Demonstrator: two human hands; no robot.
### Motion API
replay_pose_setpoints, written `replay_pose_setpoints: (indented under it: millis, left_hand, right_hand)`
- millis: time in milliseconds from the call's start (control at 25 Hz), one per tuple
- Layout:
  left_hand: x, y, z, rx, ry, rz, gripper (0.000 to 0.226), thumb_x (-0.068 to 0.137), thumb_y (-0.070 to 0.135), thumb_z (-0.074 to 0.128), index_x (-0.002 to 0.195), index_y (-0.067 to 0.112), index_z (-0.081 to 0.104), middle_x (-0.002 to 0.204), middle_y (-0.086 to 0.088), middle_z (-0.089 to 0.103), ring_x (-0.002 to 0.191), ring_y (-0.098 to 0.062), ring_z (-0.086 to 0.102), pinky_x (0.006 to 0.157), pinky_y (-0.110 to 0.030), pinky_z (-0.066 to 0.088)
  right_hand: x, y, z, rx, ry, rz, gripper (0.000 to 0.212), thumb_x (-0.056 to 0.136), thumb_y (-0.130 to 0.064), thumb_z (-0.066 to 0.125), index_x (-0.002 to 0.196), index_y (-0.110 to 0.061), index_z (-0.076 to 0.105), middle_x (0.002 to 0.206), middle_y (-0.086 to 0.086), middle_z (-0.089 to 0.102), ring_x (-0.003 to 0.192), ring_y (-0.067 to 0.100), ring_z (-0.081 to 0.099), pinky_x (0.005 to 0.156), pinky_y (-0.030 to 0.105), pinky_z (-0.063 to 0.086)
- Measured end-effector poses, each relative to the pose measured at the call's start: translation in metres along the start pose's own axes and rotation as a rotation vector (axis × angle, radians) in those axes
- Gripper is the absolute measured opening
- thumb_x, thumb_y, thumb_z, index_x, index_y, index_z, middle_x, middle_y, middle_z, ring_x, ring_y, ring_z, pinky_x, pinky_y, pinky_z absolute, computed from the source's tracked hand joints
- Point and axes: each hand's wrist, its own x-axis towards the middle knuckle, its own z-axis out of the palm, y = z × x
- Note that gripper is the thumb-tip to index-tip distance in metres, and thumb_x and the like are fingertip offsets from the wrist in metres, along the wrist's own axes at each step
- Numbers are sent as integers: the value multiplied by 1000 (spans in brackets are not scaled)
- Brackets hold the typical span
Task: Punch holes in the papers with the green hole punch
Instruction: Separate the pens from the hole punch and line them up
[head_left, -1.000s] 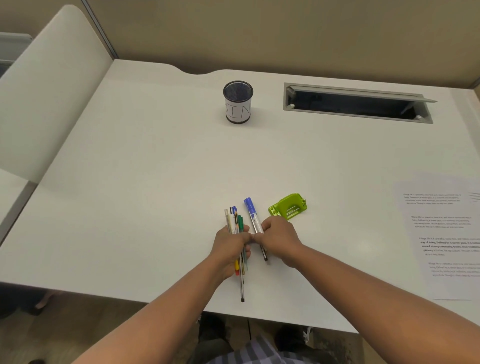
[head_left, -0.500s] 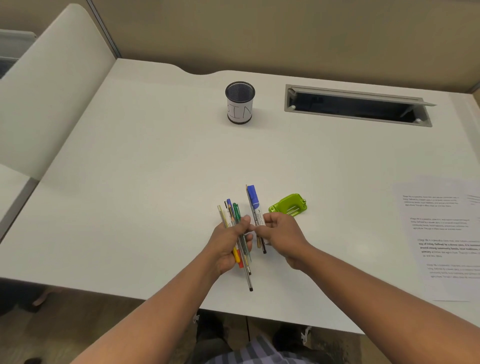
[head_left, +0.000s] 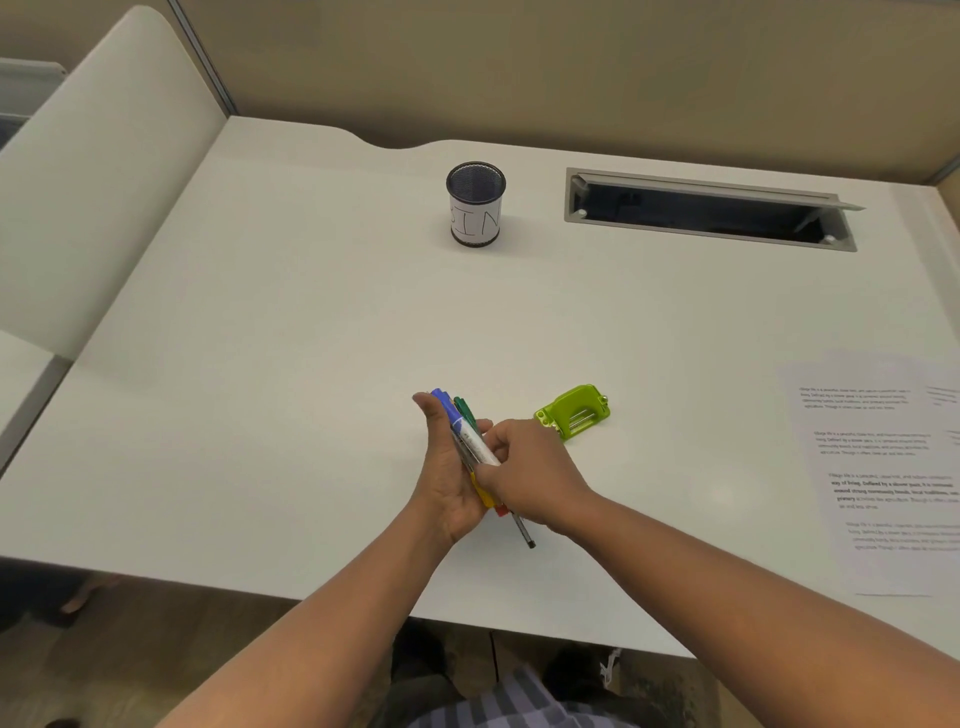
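Note:
The green hole punch (head_left: 572, 412) lies on the white desk (head_left: 311, 364), just right of my hands. Printed papers (head_left: 883, 467) lie flat at the desk's right edge. My left hand (head_left: 449, 467) holds a bundle of pens (head_left: 470, 436), among them a blue-capped marker and a green one, lifted off the desk. My right hand (head_left: 530, 473) grips the same bundle from the right, its fingers curled over the white marker barrel. Neither hand touches the punch or the papers.
A black mesh pen cup (head_left: 475, 202) with a white label stands at the back middle. An open cable slot (head_left: 706, 210) lies at the back right. A white divider panel (head_left: 93, 182) rises on the left.
The pens, spread between my two hands on the desk, are now gathered into one bundle in my left hand and lifted. My right hand has closed in over them.

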Motion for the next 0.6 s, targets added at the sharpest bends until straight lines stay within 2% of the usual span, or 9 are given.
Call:
replay_pose_setpoints:
  millis: [120, 200, 280, 360, 400, 520, 600]
  left_hand:
    - [-3, 1, 3, -50, 29, 35, 63, 59, 75, 77, 79, 17, 60, 68, 1, 62, 70, -16, 68, 73, -34, 58]
    - [-4, 2, 4, -55, 81, 45, 39, 78, 51, 78, 80, 18, 58, 62, 2, 62, 59, -14, 67, 61, -30, 58]
    - [-6, 9, 3, -89, 123, 52, 25, 92, 35, 71, 83, 17, 56, 59, -1, 61, 54, -16, 66, 54, -30, 57]
    - [-6, 18, 3, -135, 129, 76, 19, 96, 26, 67, 86, 17, 55, 62, -1, 58, 54, -14, 61, 57, -31, 55]
    - [-6, 23, 4, -150, 122, 96, 17, 96, 23, 67, 86, 17, 54, 63, 0, 56, 55, -13, 58, 60, -31, 53]
    - [-9, 28, 14, -186, 105, 170, 16, 94, 14, 68, 84, 15, 56, 66, -1, 55, 55, -14, 55, 61, -31, 54]
    - [-13, 24, 23, -136, 103, 233, 13, 93, 12, 69, 87, 15, 58, 67, -2, 56, 57, -16, 59, 62, -32, 56]
  right_hand:
    - [0, -3, 7, -258, 19, -114, 16, 78, -23, 67, 93, -23, 69, 82, 1, 72, 73, 23, 67, 65, 42, 57]
    - [-1, 0, 11, -255, 14, -181, 18, 79, -28, 64, 96, -24, 69, 85, -1, 70, 78, 19, 63, 66, 37, 52]
    - [-5, 3, 13, -162, 72, -236, 18, 80, -36, 63, 95, -28, 67, 89, -8, 64, 82, 11, 59, 67, 31, 48]
    - [-10, 9, 15, 100, 221, -172, 24, 81, -46, 63, 103, -35, 64, 101, -19, 59, 95, 3, 57, 75, 20, 47]
    - [-12, 10, 15, 295, 280, -68, 26, 83, -49, 62, 106, -36, 62, 107, -22, 58, 101, 1, 56, 78, 18, 46]
    - [-9, 8, 21, 896, 250, 355, 27, 93, -52, 55, 109, -31, 63, 113, -10, 64, 105, 11, 60, 81, 28, 44]
    - [-4, 3, 24, 1138, 212, 461, 33, 97, -52, 53, 109, -23, 64, 114, -1, 69, 97, 15, 67, 80, 32, 47]
